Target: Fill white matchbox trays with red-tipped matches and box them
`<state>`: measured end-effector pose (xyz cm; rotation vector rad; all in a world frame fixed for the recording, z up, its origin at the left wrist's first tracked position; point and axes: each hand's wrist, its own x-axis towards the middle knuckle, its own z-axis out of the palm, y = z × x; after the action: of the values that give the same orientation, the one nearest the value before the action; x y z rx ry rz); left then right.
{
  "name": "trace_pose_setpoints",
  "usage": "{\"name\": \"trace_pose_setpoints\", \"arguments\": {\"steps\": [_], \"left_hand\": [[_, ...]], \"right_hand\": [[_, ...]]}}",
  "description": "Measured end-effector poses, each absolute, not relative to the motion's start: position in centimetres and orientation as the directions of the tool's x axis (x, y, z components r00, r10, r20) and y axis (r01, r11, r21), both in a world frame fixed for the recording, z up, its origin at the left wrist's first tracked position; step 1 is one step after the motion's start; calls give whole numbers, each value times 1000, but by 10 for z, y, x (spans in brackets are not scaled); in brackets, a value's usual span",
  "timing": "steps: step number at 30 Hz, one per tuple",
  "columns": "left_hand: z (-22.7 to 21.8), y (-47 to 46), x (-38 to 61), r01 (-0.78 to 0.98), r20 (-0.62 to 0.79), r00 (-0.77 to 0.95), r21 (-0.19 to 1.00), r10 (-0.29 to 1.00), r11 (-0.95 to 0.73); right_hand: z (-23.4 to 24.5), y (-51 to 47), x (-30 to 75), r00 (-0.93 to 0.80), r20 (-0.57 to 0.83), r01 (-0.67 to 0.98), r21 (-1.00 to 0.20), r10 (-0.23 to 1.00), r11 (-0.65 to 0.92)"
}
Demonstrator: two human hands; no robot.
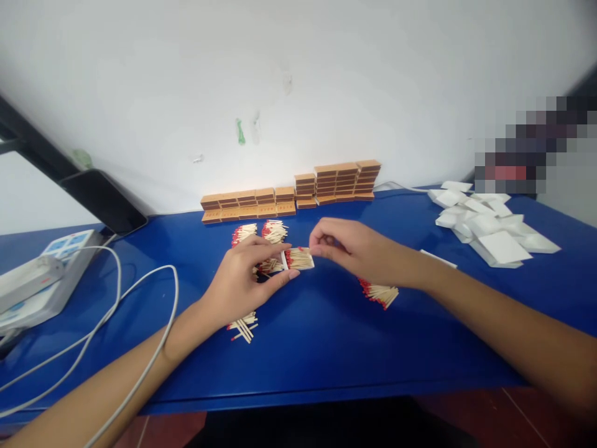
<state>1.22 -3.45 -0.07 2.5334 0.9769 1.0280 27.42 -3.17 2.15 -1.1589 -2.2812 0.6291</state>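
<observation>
**Both hands on one tray of matches, centre frame**

Dead centre, one tray of matches, packed with red heads, is up off the blue surface. The left hand grasps its left end between thumb and curled fingers. The right hand pinches its right end, fingertips closed tight.

Around it I count five loose match piles:
- two side by side just above the left hand
- one half hidden under its fingers
- one below the left wrist
- one under the right wrist

At the back wall stand the orange matchboxes, a low row on the left and a taller block on the right. They are too small to count surely.

On the right of the frame is a heap of white boxes, well over a dozen.

On the left of the frame:
- one power strip
- two white cables
- one dark phone leaning on the wall
</observation>
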Motion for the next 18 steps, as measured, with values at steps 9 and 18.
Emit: {"name": "trace_pose_setpoints", "arguments": {"steps": [9,18], "left_hand": [[0,-38,15,475,523,524,476,672,-740],[1,-38,15,479,497,519,504,695,-719]], "right_hand": [[3,-43,256,-509,338,577,-549,792,605],[7,-43,259,-525,420,556,-489,740,672]]}}
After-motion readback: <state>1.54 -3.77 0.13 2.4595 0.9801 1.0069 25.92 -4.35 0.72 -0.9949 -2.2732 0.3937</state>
